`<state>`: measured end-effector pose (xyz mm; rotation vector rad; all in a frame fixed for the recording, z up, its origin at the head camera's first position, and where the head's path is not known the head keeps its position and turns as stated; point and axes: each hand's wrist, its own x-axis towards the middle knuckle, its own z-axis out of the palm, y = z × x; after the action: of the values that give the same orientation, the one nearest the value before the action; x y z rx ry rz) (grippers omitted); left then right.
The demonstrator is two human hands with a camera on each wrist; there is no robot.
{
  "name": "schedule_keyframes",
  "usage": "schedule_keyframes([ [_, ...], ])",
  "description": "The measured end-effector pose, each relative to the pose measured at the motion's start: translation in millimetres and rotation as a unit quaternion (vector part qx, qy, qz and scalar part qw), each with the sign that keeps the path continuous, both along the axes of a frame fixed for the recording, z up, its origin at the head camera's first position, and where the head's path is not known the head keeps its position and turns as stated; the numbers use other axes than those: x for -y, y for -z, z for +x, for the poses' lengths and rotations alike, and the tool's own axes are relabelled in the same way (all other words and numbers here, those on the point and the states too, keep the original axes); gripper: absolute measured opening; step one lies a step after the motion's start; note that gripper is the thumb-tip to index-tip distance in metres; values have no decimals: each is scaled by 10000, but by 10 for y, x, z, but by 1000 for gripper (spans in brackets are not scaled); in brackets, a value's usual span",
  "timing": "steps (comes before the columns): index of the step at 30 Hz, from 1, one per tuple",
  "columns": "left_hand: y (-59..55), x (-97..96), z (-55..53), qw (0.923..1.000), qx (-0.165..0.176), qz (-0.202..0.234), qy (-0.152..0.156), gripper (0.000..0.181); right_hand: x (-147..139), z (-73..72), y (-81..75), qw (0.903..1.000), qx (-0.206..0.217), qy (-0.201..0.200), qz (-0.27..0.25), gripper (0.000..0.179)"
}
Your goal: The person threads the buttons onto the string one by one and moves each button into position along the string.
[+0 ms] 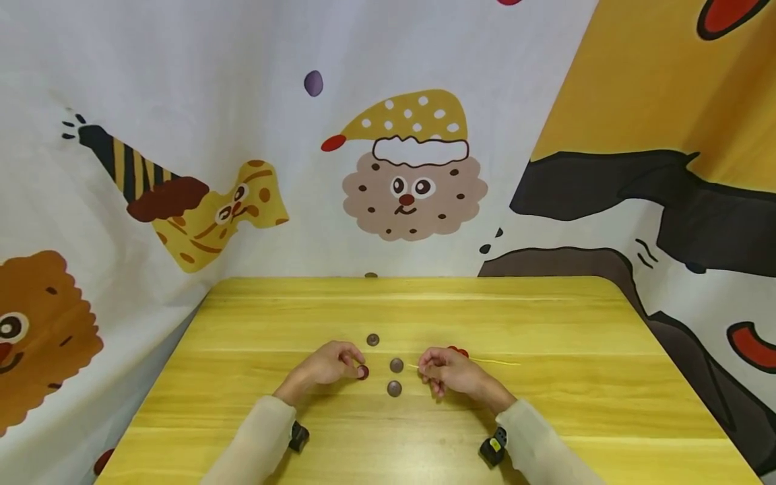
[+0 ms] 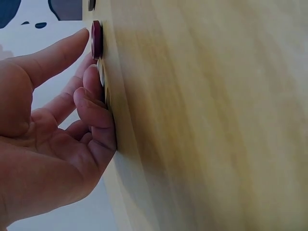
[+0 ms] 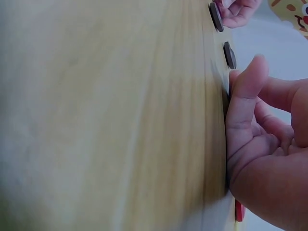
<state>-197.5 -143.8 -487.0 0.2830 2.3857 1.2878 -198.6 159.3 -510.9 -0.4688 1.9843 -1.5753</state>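
L hand (image 1: 330, 364) at dk-red disc (image 1: 363, 372)

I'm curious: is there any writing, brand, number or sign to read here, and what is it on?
No words, brands, numbers or signs are readable in any view.
Backdrop: cartoon pictures, no lettering visible.
Black device at the right wrist: yellow-green patch; any marking is too small to read.
Black device at the left wrist: nothing legible.
Brown discs and dark red disc: nothing legible.
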Motion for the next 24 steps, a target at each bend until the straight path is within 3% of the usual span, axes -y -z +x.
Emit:
schedule_keyframes([
  [24,20,-41,1,9993,-161,-321,-87,12,-6,-10,19,9999,28,-73,-82,18],
])
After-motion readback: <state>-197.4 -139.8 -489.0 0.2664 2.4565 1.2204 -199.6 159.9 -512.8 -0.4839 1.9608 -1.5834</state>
